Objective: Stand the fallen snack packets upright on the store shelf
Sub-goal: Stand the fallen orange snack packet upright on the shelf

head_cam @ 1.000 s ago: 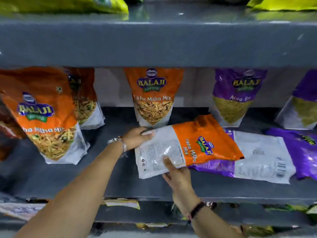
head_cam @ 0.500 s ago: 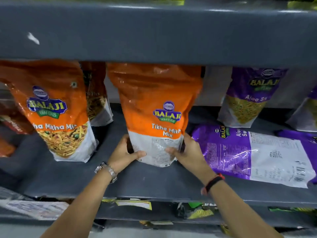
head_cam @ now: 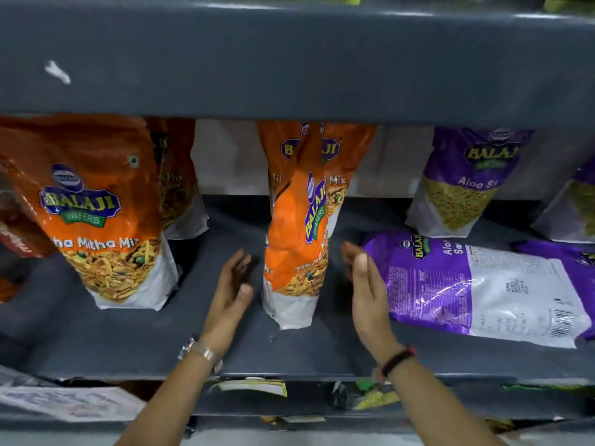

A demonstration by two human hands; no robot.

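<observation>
An orange Tikha Mitha Mix packet (head_cam: pixel 297 249) stands upright on the grey shelf (head_cam: pixel 289 355), turned edge-on toward me, in front of another upright orange packet (head_cam: pixel 341 162). My left hand (head_cam: pixel 230 294) is open just left of it, a small gap between. On the packet's other side my right hand (head_cam: pixel 367 284) is open too, fingers apart and not touching it. A purple Aloo Sev packet (head_cam: pixel 476 284) lies flat on the shelf to the right, and a second purple packet (head_cam: pixel 576 252) lies beyond it at the edge.
Upright orange packets (head_cam: pixel 96 214) stand at the left and upright purple packets (head_cam: pixel 463 185) at the back right. The shelf above (head_cam: pixel 289 66) overhangs the packet tops. More packets show on the lower shelf (head_cam: pixel 251 386).
The orange packet went from lying flat to standing upright, then turned edge-on. Both hands have let go of it and moved apart.
</observation>
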